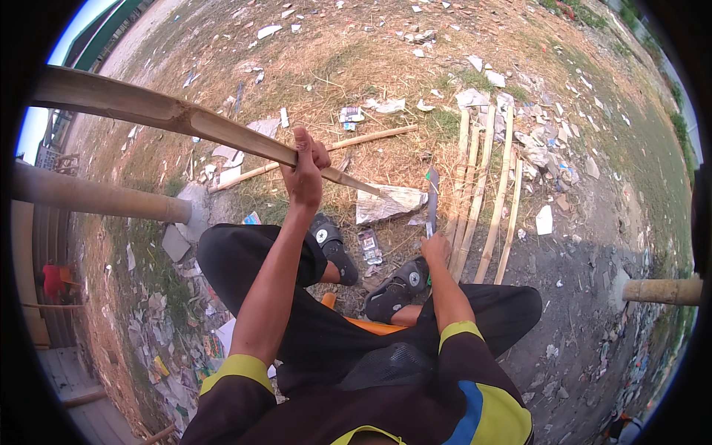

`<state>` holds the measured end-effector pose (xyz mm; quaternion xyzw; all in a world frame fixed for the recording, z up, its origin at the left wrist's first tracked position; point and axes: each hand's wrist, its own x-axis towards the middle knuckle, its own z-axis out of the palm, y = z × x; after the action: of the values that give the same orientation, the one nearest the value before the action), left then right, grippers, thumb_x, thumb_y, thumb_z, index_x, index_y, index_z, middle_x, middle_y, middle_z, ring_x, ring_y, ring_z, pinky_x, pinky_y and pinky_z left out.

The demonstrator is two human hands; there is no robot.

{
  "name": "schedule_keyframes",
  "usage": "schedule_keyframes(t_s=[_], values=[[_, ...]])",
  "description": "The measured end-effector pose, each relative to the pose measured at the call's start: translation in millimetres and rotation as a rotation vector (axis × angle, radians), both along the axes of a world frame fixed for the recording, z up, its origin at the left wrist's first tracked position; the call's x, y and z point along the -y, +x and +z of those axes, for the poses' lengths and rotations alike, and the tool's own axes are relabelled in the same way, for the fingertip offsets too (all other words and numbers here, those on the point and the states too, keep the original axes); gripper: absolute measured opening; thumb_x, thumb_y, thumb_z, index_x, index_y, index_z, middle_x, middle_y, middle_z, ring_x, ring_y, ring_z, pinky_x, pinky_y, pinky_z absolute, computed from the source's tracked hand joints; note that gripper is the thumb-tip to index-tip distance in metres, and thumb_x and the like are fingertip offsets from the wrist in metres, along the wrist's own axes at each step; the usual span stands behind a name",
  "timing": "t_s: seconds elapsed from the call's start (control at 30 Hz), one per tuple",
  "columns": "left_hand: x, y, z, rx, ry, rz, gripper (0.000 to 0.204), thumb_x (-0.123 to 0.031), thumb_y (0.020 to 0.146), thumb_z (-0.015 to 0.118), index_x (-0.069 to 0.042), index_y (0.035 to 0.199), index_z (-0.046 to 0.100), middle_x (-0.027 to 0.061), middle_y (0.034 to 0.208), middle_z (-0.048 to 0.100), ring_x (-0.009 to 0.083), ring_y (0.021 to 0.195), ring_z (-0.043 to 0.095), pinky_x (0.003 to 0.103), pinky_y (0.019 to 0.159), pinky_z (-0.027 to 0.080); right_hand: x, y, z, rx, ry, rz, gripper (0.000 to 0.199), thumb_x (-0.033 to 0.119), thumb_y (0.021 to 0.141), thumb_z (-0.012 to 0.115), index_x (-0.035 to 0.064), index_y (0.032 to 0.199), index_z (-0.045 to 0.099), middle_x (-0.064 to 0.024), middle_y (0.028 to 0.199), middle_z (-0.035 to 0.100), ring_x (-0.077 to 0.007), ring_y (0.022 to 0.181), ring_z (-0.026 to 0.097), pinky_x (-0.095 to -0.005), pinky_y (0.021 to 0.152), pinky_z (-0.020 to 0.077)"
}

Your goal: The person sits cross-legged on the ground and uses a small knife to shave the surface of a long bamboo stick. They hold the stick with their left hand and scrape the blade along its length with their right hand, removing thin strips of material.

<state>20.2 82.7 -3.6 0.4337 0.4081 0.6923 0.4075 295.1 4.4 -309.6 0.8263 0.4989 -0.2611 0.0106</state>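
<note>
A long split bamboo piece (208, 127) slants from the upper left down toward the ground in front of me. My left hand (305, 167) is closed around it, the thumb along its upper side. The bamboo's lower end meets a pale, flat, worn block (391, 204) on the ground. My right hand (436, 248) grips the handle of a large knife (432, 199), its blade pointing away from me beside the block's right end. Several split bamboo strips (486, 189) lie side by side to the right of the knife. The handle is mostly hidden by my fingers.
Another bamboo strip (371, 136) lies crosswise beyond the block. Thick bamboo posts stand at left (104, 194) and right (660, 291). I sit on something orange (374, 326), knees apart, sandalled feet near the block. Paper scraps and rubble (549, 152) litter the ground.
</note>
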Motion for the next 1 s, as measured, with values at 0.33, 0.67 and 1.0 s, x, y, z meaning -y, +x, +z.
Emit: schedule_keyframes(t_s=[0.33, 0.67, 1.0], values=[[-17.1, -6.0, -17.4, 0.069, 0.052, -0.054, 0.047, -0.034, 0.101, 0.045, -0.014, 0.063, 0.027, -0.0057, 0.052, 0.020, 0.0069, 0.047, 0.024, 0.027, 0.045, 0.021, -24.0, 46.8, -34.1, -0.205, -0.031, -0.093, 0.072, 0.044, 0.072, 0.072, -0.0065, 0.119, 0.052, -0.0277, 0.110, 0.062, -0.0399, 0.098, 0.063, -0.0447, 0.080, 0.0508], [-10.8, -8.7, -19.6, 0.109, 0.082, -0.041, 0.048, -0.028, 0.101, 0.047, -0.014, 0.059, 0.027, -0.0057, 0.054, 0.018, 0.0071, 0.047, 0.022, 0.028, 0.044, 0.019, -62.4, 83.4, 75.9, 0.069, -0.171, -0.051, 0.075, 0.060, 0.088, 0.047, -0.0075, 0.121, 0.054, -0.0267, 0.110, 0.063, -0.0377, 0.102, 0.063, -0.0462, 0.088, 0.0477], [-14.2, -1.5, -20.9, 0.095, 0.122, -0.037, 0.051, -0.026, 0.100, 0.049, -0.015, 0.054, 0.028, -0.0055, 0.048, 0.024, 0.0065, 0.044, 0.020, 0.029, 0.043, 0.014, -13.3, -23.9, 146.1, -0.382, 0.424, 0.105, 0.046, 0.039, 0.092, 0.053, -0.0046, 0.106, 0.048, -0.0278, 0.085, 0.064, -0.0427, 0.082, 0.063, -0.0505, 0.073, 0.0468]])
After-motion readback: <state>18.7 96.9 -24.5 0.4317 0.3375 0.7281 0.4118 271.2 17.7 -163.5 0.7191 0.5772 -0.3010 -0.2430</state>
